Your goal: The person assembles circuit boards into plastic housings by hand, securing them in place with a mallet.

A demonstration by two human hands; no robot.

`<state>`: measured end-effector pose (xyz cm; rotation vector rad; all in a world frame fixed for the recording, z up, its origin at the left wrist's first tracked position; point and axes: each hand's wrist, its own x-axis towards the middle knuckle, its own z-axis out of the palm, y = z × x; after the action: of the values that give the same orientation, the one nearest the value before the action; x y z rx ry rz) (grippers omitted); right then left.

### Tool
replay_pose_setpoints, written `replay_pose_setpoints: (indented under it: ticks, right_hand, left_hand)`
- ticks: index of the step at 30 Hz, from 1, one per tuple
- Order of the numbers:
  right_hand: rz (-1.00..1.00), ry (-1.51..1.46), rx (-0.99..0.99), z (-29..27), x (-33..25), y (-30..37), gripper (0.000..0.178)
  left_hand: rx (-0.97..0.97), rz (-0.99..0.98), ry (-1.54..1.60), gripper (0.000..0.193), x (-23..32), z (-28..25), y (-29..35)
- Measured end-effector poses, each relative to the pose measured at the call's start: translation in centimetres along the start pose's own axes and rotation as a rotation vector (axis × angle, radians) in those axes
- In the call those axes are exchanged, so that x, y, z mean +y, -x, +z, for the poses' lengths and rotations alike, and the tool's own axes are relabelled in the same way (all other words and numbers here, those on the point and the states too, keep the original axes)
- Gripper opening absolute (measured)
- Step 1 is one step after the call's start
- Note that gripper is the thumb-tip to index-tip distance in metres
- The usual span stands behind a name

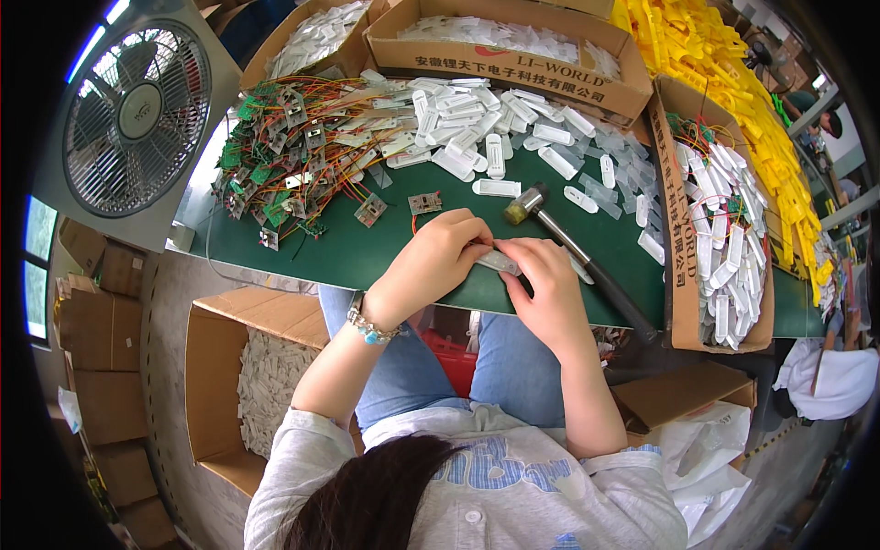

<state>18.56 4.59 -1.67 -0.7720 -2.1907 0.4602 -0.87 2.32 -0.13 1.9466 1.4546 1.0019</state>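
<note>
My left hand (446, 246) and my right hand (546, 275) meet over the front edge of the green table. Between them they pinch a small, long pale grey plastic casing (498, 262), the left fingers at its left end and the right thumb and fingers at its right. A small circuit board (424, 203) with a red wire lies just beyond my left hand; the wire's other end is hidden behind that hand. Right of my right hand rests a hammer (573, 238) with a yellowish head face and black handle. A white casing (497, 188) lies beyond both hands.
Wired circuit boards (275, 156) heap at the left, white casings (458, 119) in the middle. Open cartons (513, 69) stand at the back, another carton (680, 220) of casings at the right. A fan (137, 115) stands left; a floor carton (206, 367) holds pale pieces.
</note>
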Motion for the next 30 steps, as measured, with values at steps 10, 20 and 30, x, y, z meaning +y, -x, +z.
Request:
replay_pose_setpoints:
  ticks: [10,20,30]
  right_hand:
    - [-0.056,0.093,-0.010,0.6,0.8,0.5,0.026]
    - [-0.113,0.095,0.018,0.8,0.7,0.3,0.024]
    - [-0.136,0.056,0.042,0.9,1.5,0.6,0.020]
  left_hand:
    - [0.226,0.305,-0.443,0.021,3.8,-2.8,0.6]
    - [0.750,0.951,-0.668,0.055,15.0,-8.7,12.3]
    - [0.894,0.891,-0.735,0.055,17.5,-5.7,13.9]
